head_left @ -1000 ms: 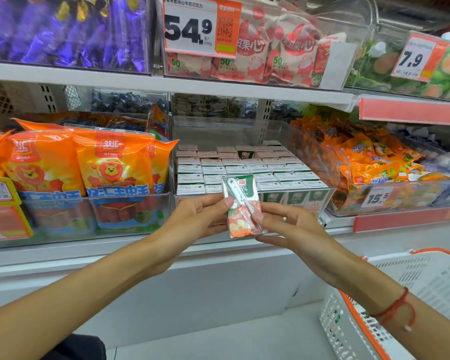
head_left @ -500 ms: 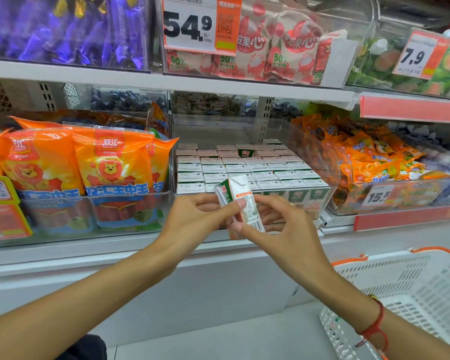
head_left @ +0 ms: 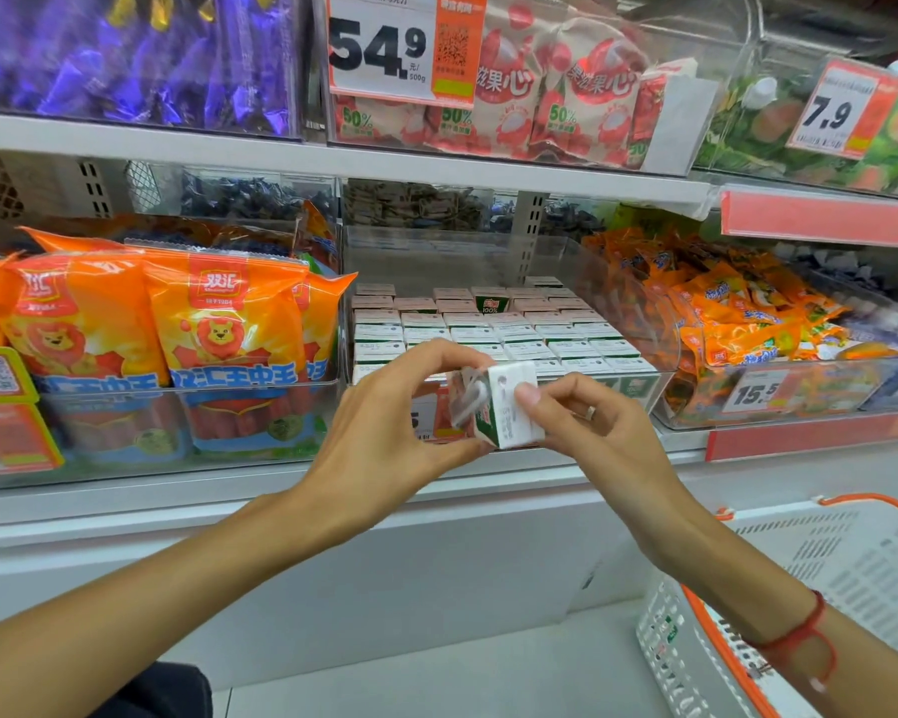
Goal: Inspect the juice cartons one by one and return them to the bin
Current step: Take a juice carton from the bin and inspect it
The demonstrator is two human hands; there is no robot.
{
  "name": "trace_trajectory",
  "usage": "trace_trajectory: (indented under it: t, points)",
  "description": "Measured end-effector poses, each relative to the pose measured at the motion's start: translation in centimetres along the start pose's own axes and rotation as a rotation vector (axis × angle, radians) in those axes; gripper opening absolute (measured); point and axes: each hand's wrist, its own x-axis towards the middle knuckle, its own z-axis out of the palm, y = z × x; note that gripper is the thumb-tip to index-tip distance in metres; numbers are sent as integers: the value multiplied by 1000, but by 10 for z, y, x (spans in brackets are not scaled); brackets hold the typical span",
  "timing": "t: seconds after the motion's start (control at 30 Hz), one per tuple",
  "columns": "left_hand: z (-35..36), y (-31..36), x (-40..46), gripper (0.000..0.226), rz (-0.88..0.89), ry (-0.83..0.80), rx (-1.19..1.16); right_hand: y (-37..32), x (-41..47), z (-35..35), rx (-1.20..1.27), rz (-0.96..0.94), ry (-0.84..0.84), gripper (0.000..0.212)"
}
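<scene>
Turning in both hands, the juice carton (head_left: 499, 406) now shows me its white top panel and one green-and-white side, where half a second ago it showed a narrow printed side, and a second ago its full front with the straw. I read this as the inspection of this carton nearing its last faces.

Left hand (head_left: 384, 422): fingers curled, thumb under the carton's lower edge and fingertips over its upper left corner, gripping it. Right hand (head_left: 592, 432): forefinger pressed on the white panel at the carton's 3 o'clock side, the other fingers curled behind; a ring shows on one of them. I cannot tell how the right thumb lies. The wrapped straw, blurred, sits on the carton's left face.

Carton position: held in the air just in front of the clear bin (head_left: 623, 303), at about 6 o'clock from the bin's rows of cartons (head_left: 488, 329), not touching them. One carton in a back row stands with its green face up among white tops.

Outward: orange sausage packs (head_left: 219, 323) at 9 o'clock of the bin, orange snack bags (head_left: 737, 313) at 3 o'clock, a price card (head_left: 405, 44) at 12 o'clock, a white basket (head_left: 851, 588) with orange rim at 5 o'clock.

My judgement: the return to the bin is not yet begun.
</scene>
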Motion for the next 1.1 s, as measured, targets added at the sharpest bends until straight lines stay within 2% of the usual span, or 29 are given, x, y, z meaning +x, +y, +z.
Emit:
trace_trajectory:
  t: [0.13,0.2,0.33,0.47,0.63,0.73,0.9,1.0,1.1]
  points:
    - [1,-1,-1,54,65,-2,62,1,-2,-2,-28,-7,10,43]
    - [2,-2,-1,52,78,-3,57,2,-2,-3,-18,-6,-1,38]
    - [3,-6,-1,50,25,-46,5,6,-1,-6,-12,-14,-34,29]
    - [0,-7,4,54,-175,-88,-275,7,-1,-6,-91,-90,-70,27]
    - [-4,-9,11,56,-480,-101,-758,14,-8,-1,-473,-363,-201,55]
    - [-4,-9,12,63,-563,-101,-887,17,-7,0,-555,-468,-183,56]
    - [-4,-8,12,54,-615,-148,-843,7,-4,-1,-398,-416,-87,44]
    - [-4,-8,13,60,-713,-172,-838,2,-4,1,-293,-359,-55,38]
    - [-8,-5,16,65,-863,-214,-928,-3,-3,5,-124,-273,-11,26]
